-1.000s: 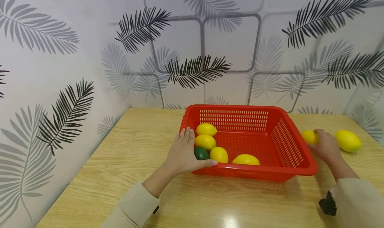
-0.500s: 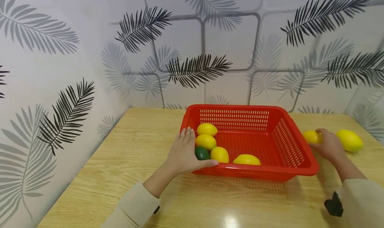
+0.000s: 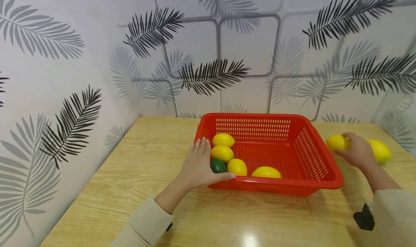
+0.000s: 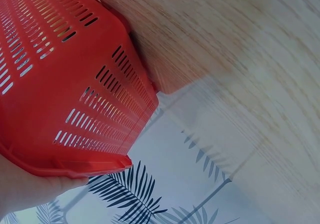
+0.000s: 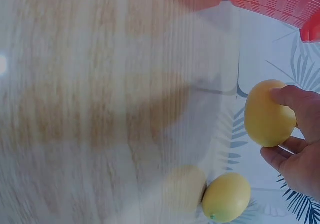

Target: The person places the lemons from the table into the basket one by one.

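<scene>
My right hand (image 3: 358, 151) pinches a yellow lemon (image 3: 338, 142) between thumb and fingers. It is raised beside the right wall of the red plastic basket (image 3: 320, 184). In the right wrist view, the lemon (image 5: 270, 114) hangs apart from the table. My left hand (image 3: 198, 167) rests on the basket's front left corner. Its fingers lie straight along the left rim, and its thumb stretches over the front rim. Inside that end are several yellow fruits, one of them a lemon (image 3: 223, 140) with a pointed tip, and a dark green fruit (image 3: 218, 166), partly hidden by the hand.
Another yellow fruit (image 3: 379, 151) lies on the wooden table (image 3: 130, 174) behind my right hand; its green-tinged end shows. A leaf-patterned wall (image 3: 243, 95) borders the table at the back and on the left.
My right hand has lifted the lemon from the table and moved slightly right with it, now overlapping the other fruit. The left hand and the basket have stayed put.
</scene>
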A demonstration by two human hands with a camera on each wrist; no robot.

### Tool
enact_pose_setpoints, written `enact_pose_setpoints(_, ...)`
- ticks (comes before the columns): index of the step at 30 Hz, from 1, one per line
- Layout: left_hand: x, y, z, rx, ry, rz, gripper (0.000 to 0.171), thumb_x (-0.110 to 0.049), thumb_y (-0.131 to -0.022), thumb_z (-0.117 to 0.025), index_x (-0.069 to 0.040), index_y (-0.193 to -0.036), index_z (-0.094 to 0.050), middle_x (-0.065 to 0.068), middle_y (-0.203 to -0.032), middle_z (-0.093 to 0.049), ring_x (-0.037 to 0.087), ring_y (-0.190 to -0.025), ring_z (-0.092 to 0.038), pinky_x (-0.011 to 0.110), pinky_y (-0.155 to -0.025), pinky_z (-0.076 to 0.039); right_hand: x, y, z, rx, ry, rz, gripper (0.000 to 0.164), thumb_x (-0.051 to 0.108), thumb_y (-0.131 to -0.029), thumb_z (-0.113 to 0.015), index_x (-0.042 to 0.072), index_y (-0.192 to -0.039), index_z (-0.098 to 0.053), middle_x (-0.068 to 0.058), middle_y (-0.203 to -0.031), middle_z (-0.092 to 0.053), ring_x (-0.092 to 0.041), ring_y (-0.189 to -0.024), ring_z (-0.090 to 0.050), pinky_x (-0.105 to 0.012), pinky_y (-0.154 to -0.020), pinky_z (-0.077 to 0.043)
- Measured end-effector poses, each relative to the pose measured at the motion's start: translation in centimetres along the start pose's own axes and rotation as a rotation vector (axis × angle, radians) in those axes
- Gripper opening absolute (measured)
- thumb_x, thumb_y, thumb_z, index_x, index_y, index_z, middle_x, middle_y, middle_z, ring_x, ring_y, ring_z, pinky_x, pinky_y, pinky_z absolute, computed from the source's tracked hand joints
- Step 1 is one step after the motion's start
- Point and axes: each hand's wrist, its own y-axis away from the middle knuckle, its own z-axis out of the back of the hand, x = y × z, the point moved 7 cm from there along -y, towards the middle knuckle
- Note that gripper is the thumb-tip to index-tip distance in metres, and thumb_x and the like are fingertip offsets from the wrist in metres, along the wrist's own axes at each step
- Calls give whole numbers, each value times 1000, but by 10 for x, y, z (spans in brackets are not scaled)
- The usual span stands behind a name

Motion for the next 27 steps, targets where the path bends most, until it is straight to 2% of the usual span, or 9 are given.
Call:
enact_pose_setpoints(6, -1, -1, 0, -2, -6, 5, 112, -74, -71, -53, 1, -147, -16, 18, -155, -15, 33, -144, -12, 46, -118, -9, 5, -2, 8, -21, -10, 30, 58, 13, -82, -65, -20, -121, -36, -45, -114, -42, -55, -96, -44, -63, -80, -37)
enact_pose_setpoints(13, -2, -1, 0, -11, 0, 27, 115, -74, -70, -53, 0, -148, -13, 18, -155, -11, 34, -144, -8, 45, -118, -11, 9, -5, 13, -21, -30, 29, 58, 13, -82, -63, -19, -122, -36, -45, -116, -41, -55, -98, -43, -64, -82, -37)
enact_pose_setpoints(27, -2, 0, 0, -9, -6, 31, 114, -73, -70, -54, 1, -147, -15, 19, -154, -15, 35, -144, -12, 46, -117, -14, 18, -6, 19, -14, -25, 45, 59, 16, -84, -63, -18, -124, -36, -44, -120, -40, -55, -102, -40, -66, -85, -35)
